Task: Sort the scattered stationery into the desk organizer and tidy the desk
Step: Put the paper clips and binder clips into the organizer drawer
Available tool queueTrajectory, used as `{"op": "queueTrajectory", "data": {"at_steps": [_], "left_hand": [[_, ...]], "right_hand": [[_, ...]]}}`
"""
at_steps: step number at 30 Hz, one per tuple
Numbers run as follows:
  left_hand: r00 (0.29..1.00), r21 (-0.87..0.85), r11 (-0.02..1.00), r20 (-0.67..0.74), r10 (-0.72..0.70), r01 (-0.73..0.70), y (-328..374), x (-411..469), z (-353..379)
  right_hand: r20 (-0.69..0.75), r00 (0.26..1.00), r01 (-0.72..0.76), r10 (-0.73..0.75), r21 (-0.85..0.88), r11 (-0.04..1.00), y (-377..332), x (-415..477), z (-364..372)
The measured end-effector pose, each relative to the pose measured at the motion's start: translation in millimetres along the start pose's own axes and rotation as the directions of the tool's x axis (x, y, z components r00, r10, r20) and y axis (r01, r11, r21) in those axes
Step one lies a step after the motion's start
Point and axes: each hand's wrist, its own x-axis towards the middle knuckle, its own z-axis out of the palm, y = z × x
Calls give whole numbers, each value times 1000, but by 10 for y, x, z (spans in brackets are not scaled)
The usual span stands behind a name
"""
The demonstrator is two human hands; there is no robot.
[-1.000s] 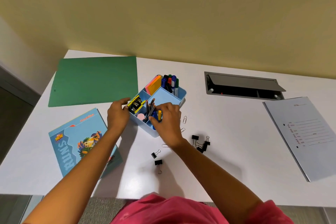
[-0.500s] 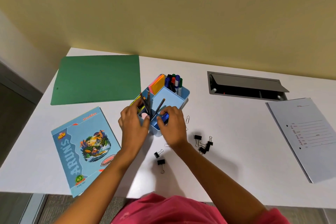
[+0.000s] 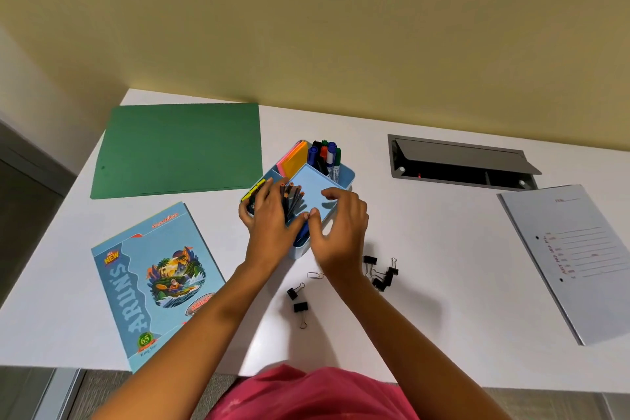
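Left hand (image 3: 269,225) closes round the pencils (image 3: 291,196), hiding their lower shafts and the near-left compartments of the desk organizer (image 3: 344,177). A yellow-and-black item (image 3: 252,194) at the organizer's left edge lies mostly under the fingers and is not identifiable. Right hand (image 3: 341,232) covers the organizer's near-right wall; whether it holds anything cannot be told. Notebook (image 3: 150,283), near-left of the organizer: one corner is behind the left forearm. Grey file (image 3: 572,259), right of the organizer: cut by the frame edge, print too small to read.
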Motion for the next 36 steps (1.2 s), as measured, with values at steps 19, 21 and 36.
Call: {"op": "queueTrajectory", "data": {"at_steps": [19, 21, 36], "left_hand": [[972, -439, 880, -59, -229, 181, 31, 40, -426], [951, -530, 817, -58, -302, 227, 63, 22, -514], [964, -329, 928, -136, -229, 174, -114, -225, -388]], "right_hand": [[191, 937, 339, -292, -304, 890, -106, -103, 247], [230, 937, 336, -263, -392, 856, -160, -66, 295], [238, 942, 333, -236, -580, 743, -293, 269, 313]]}}
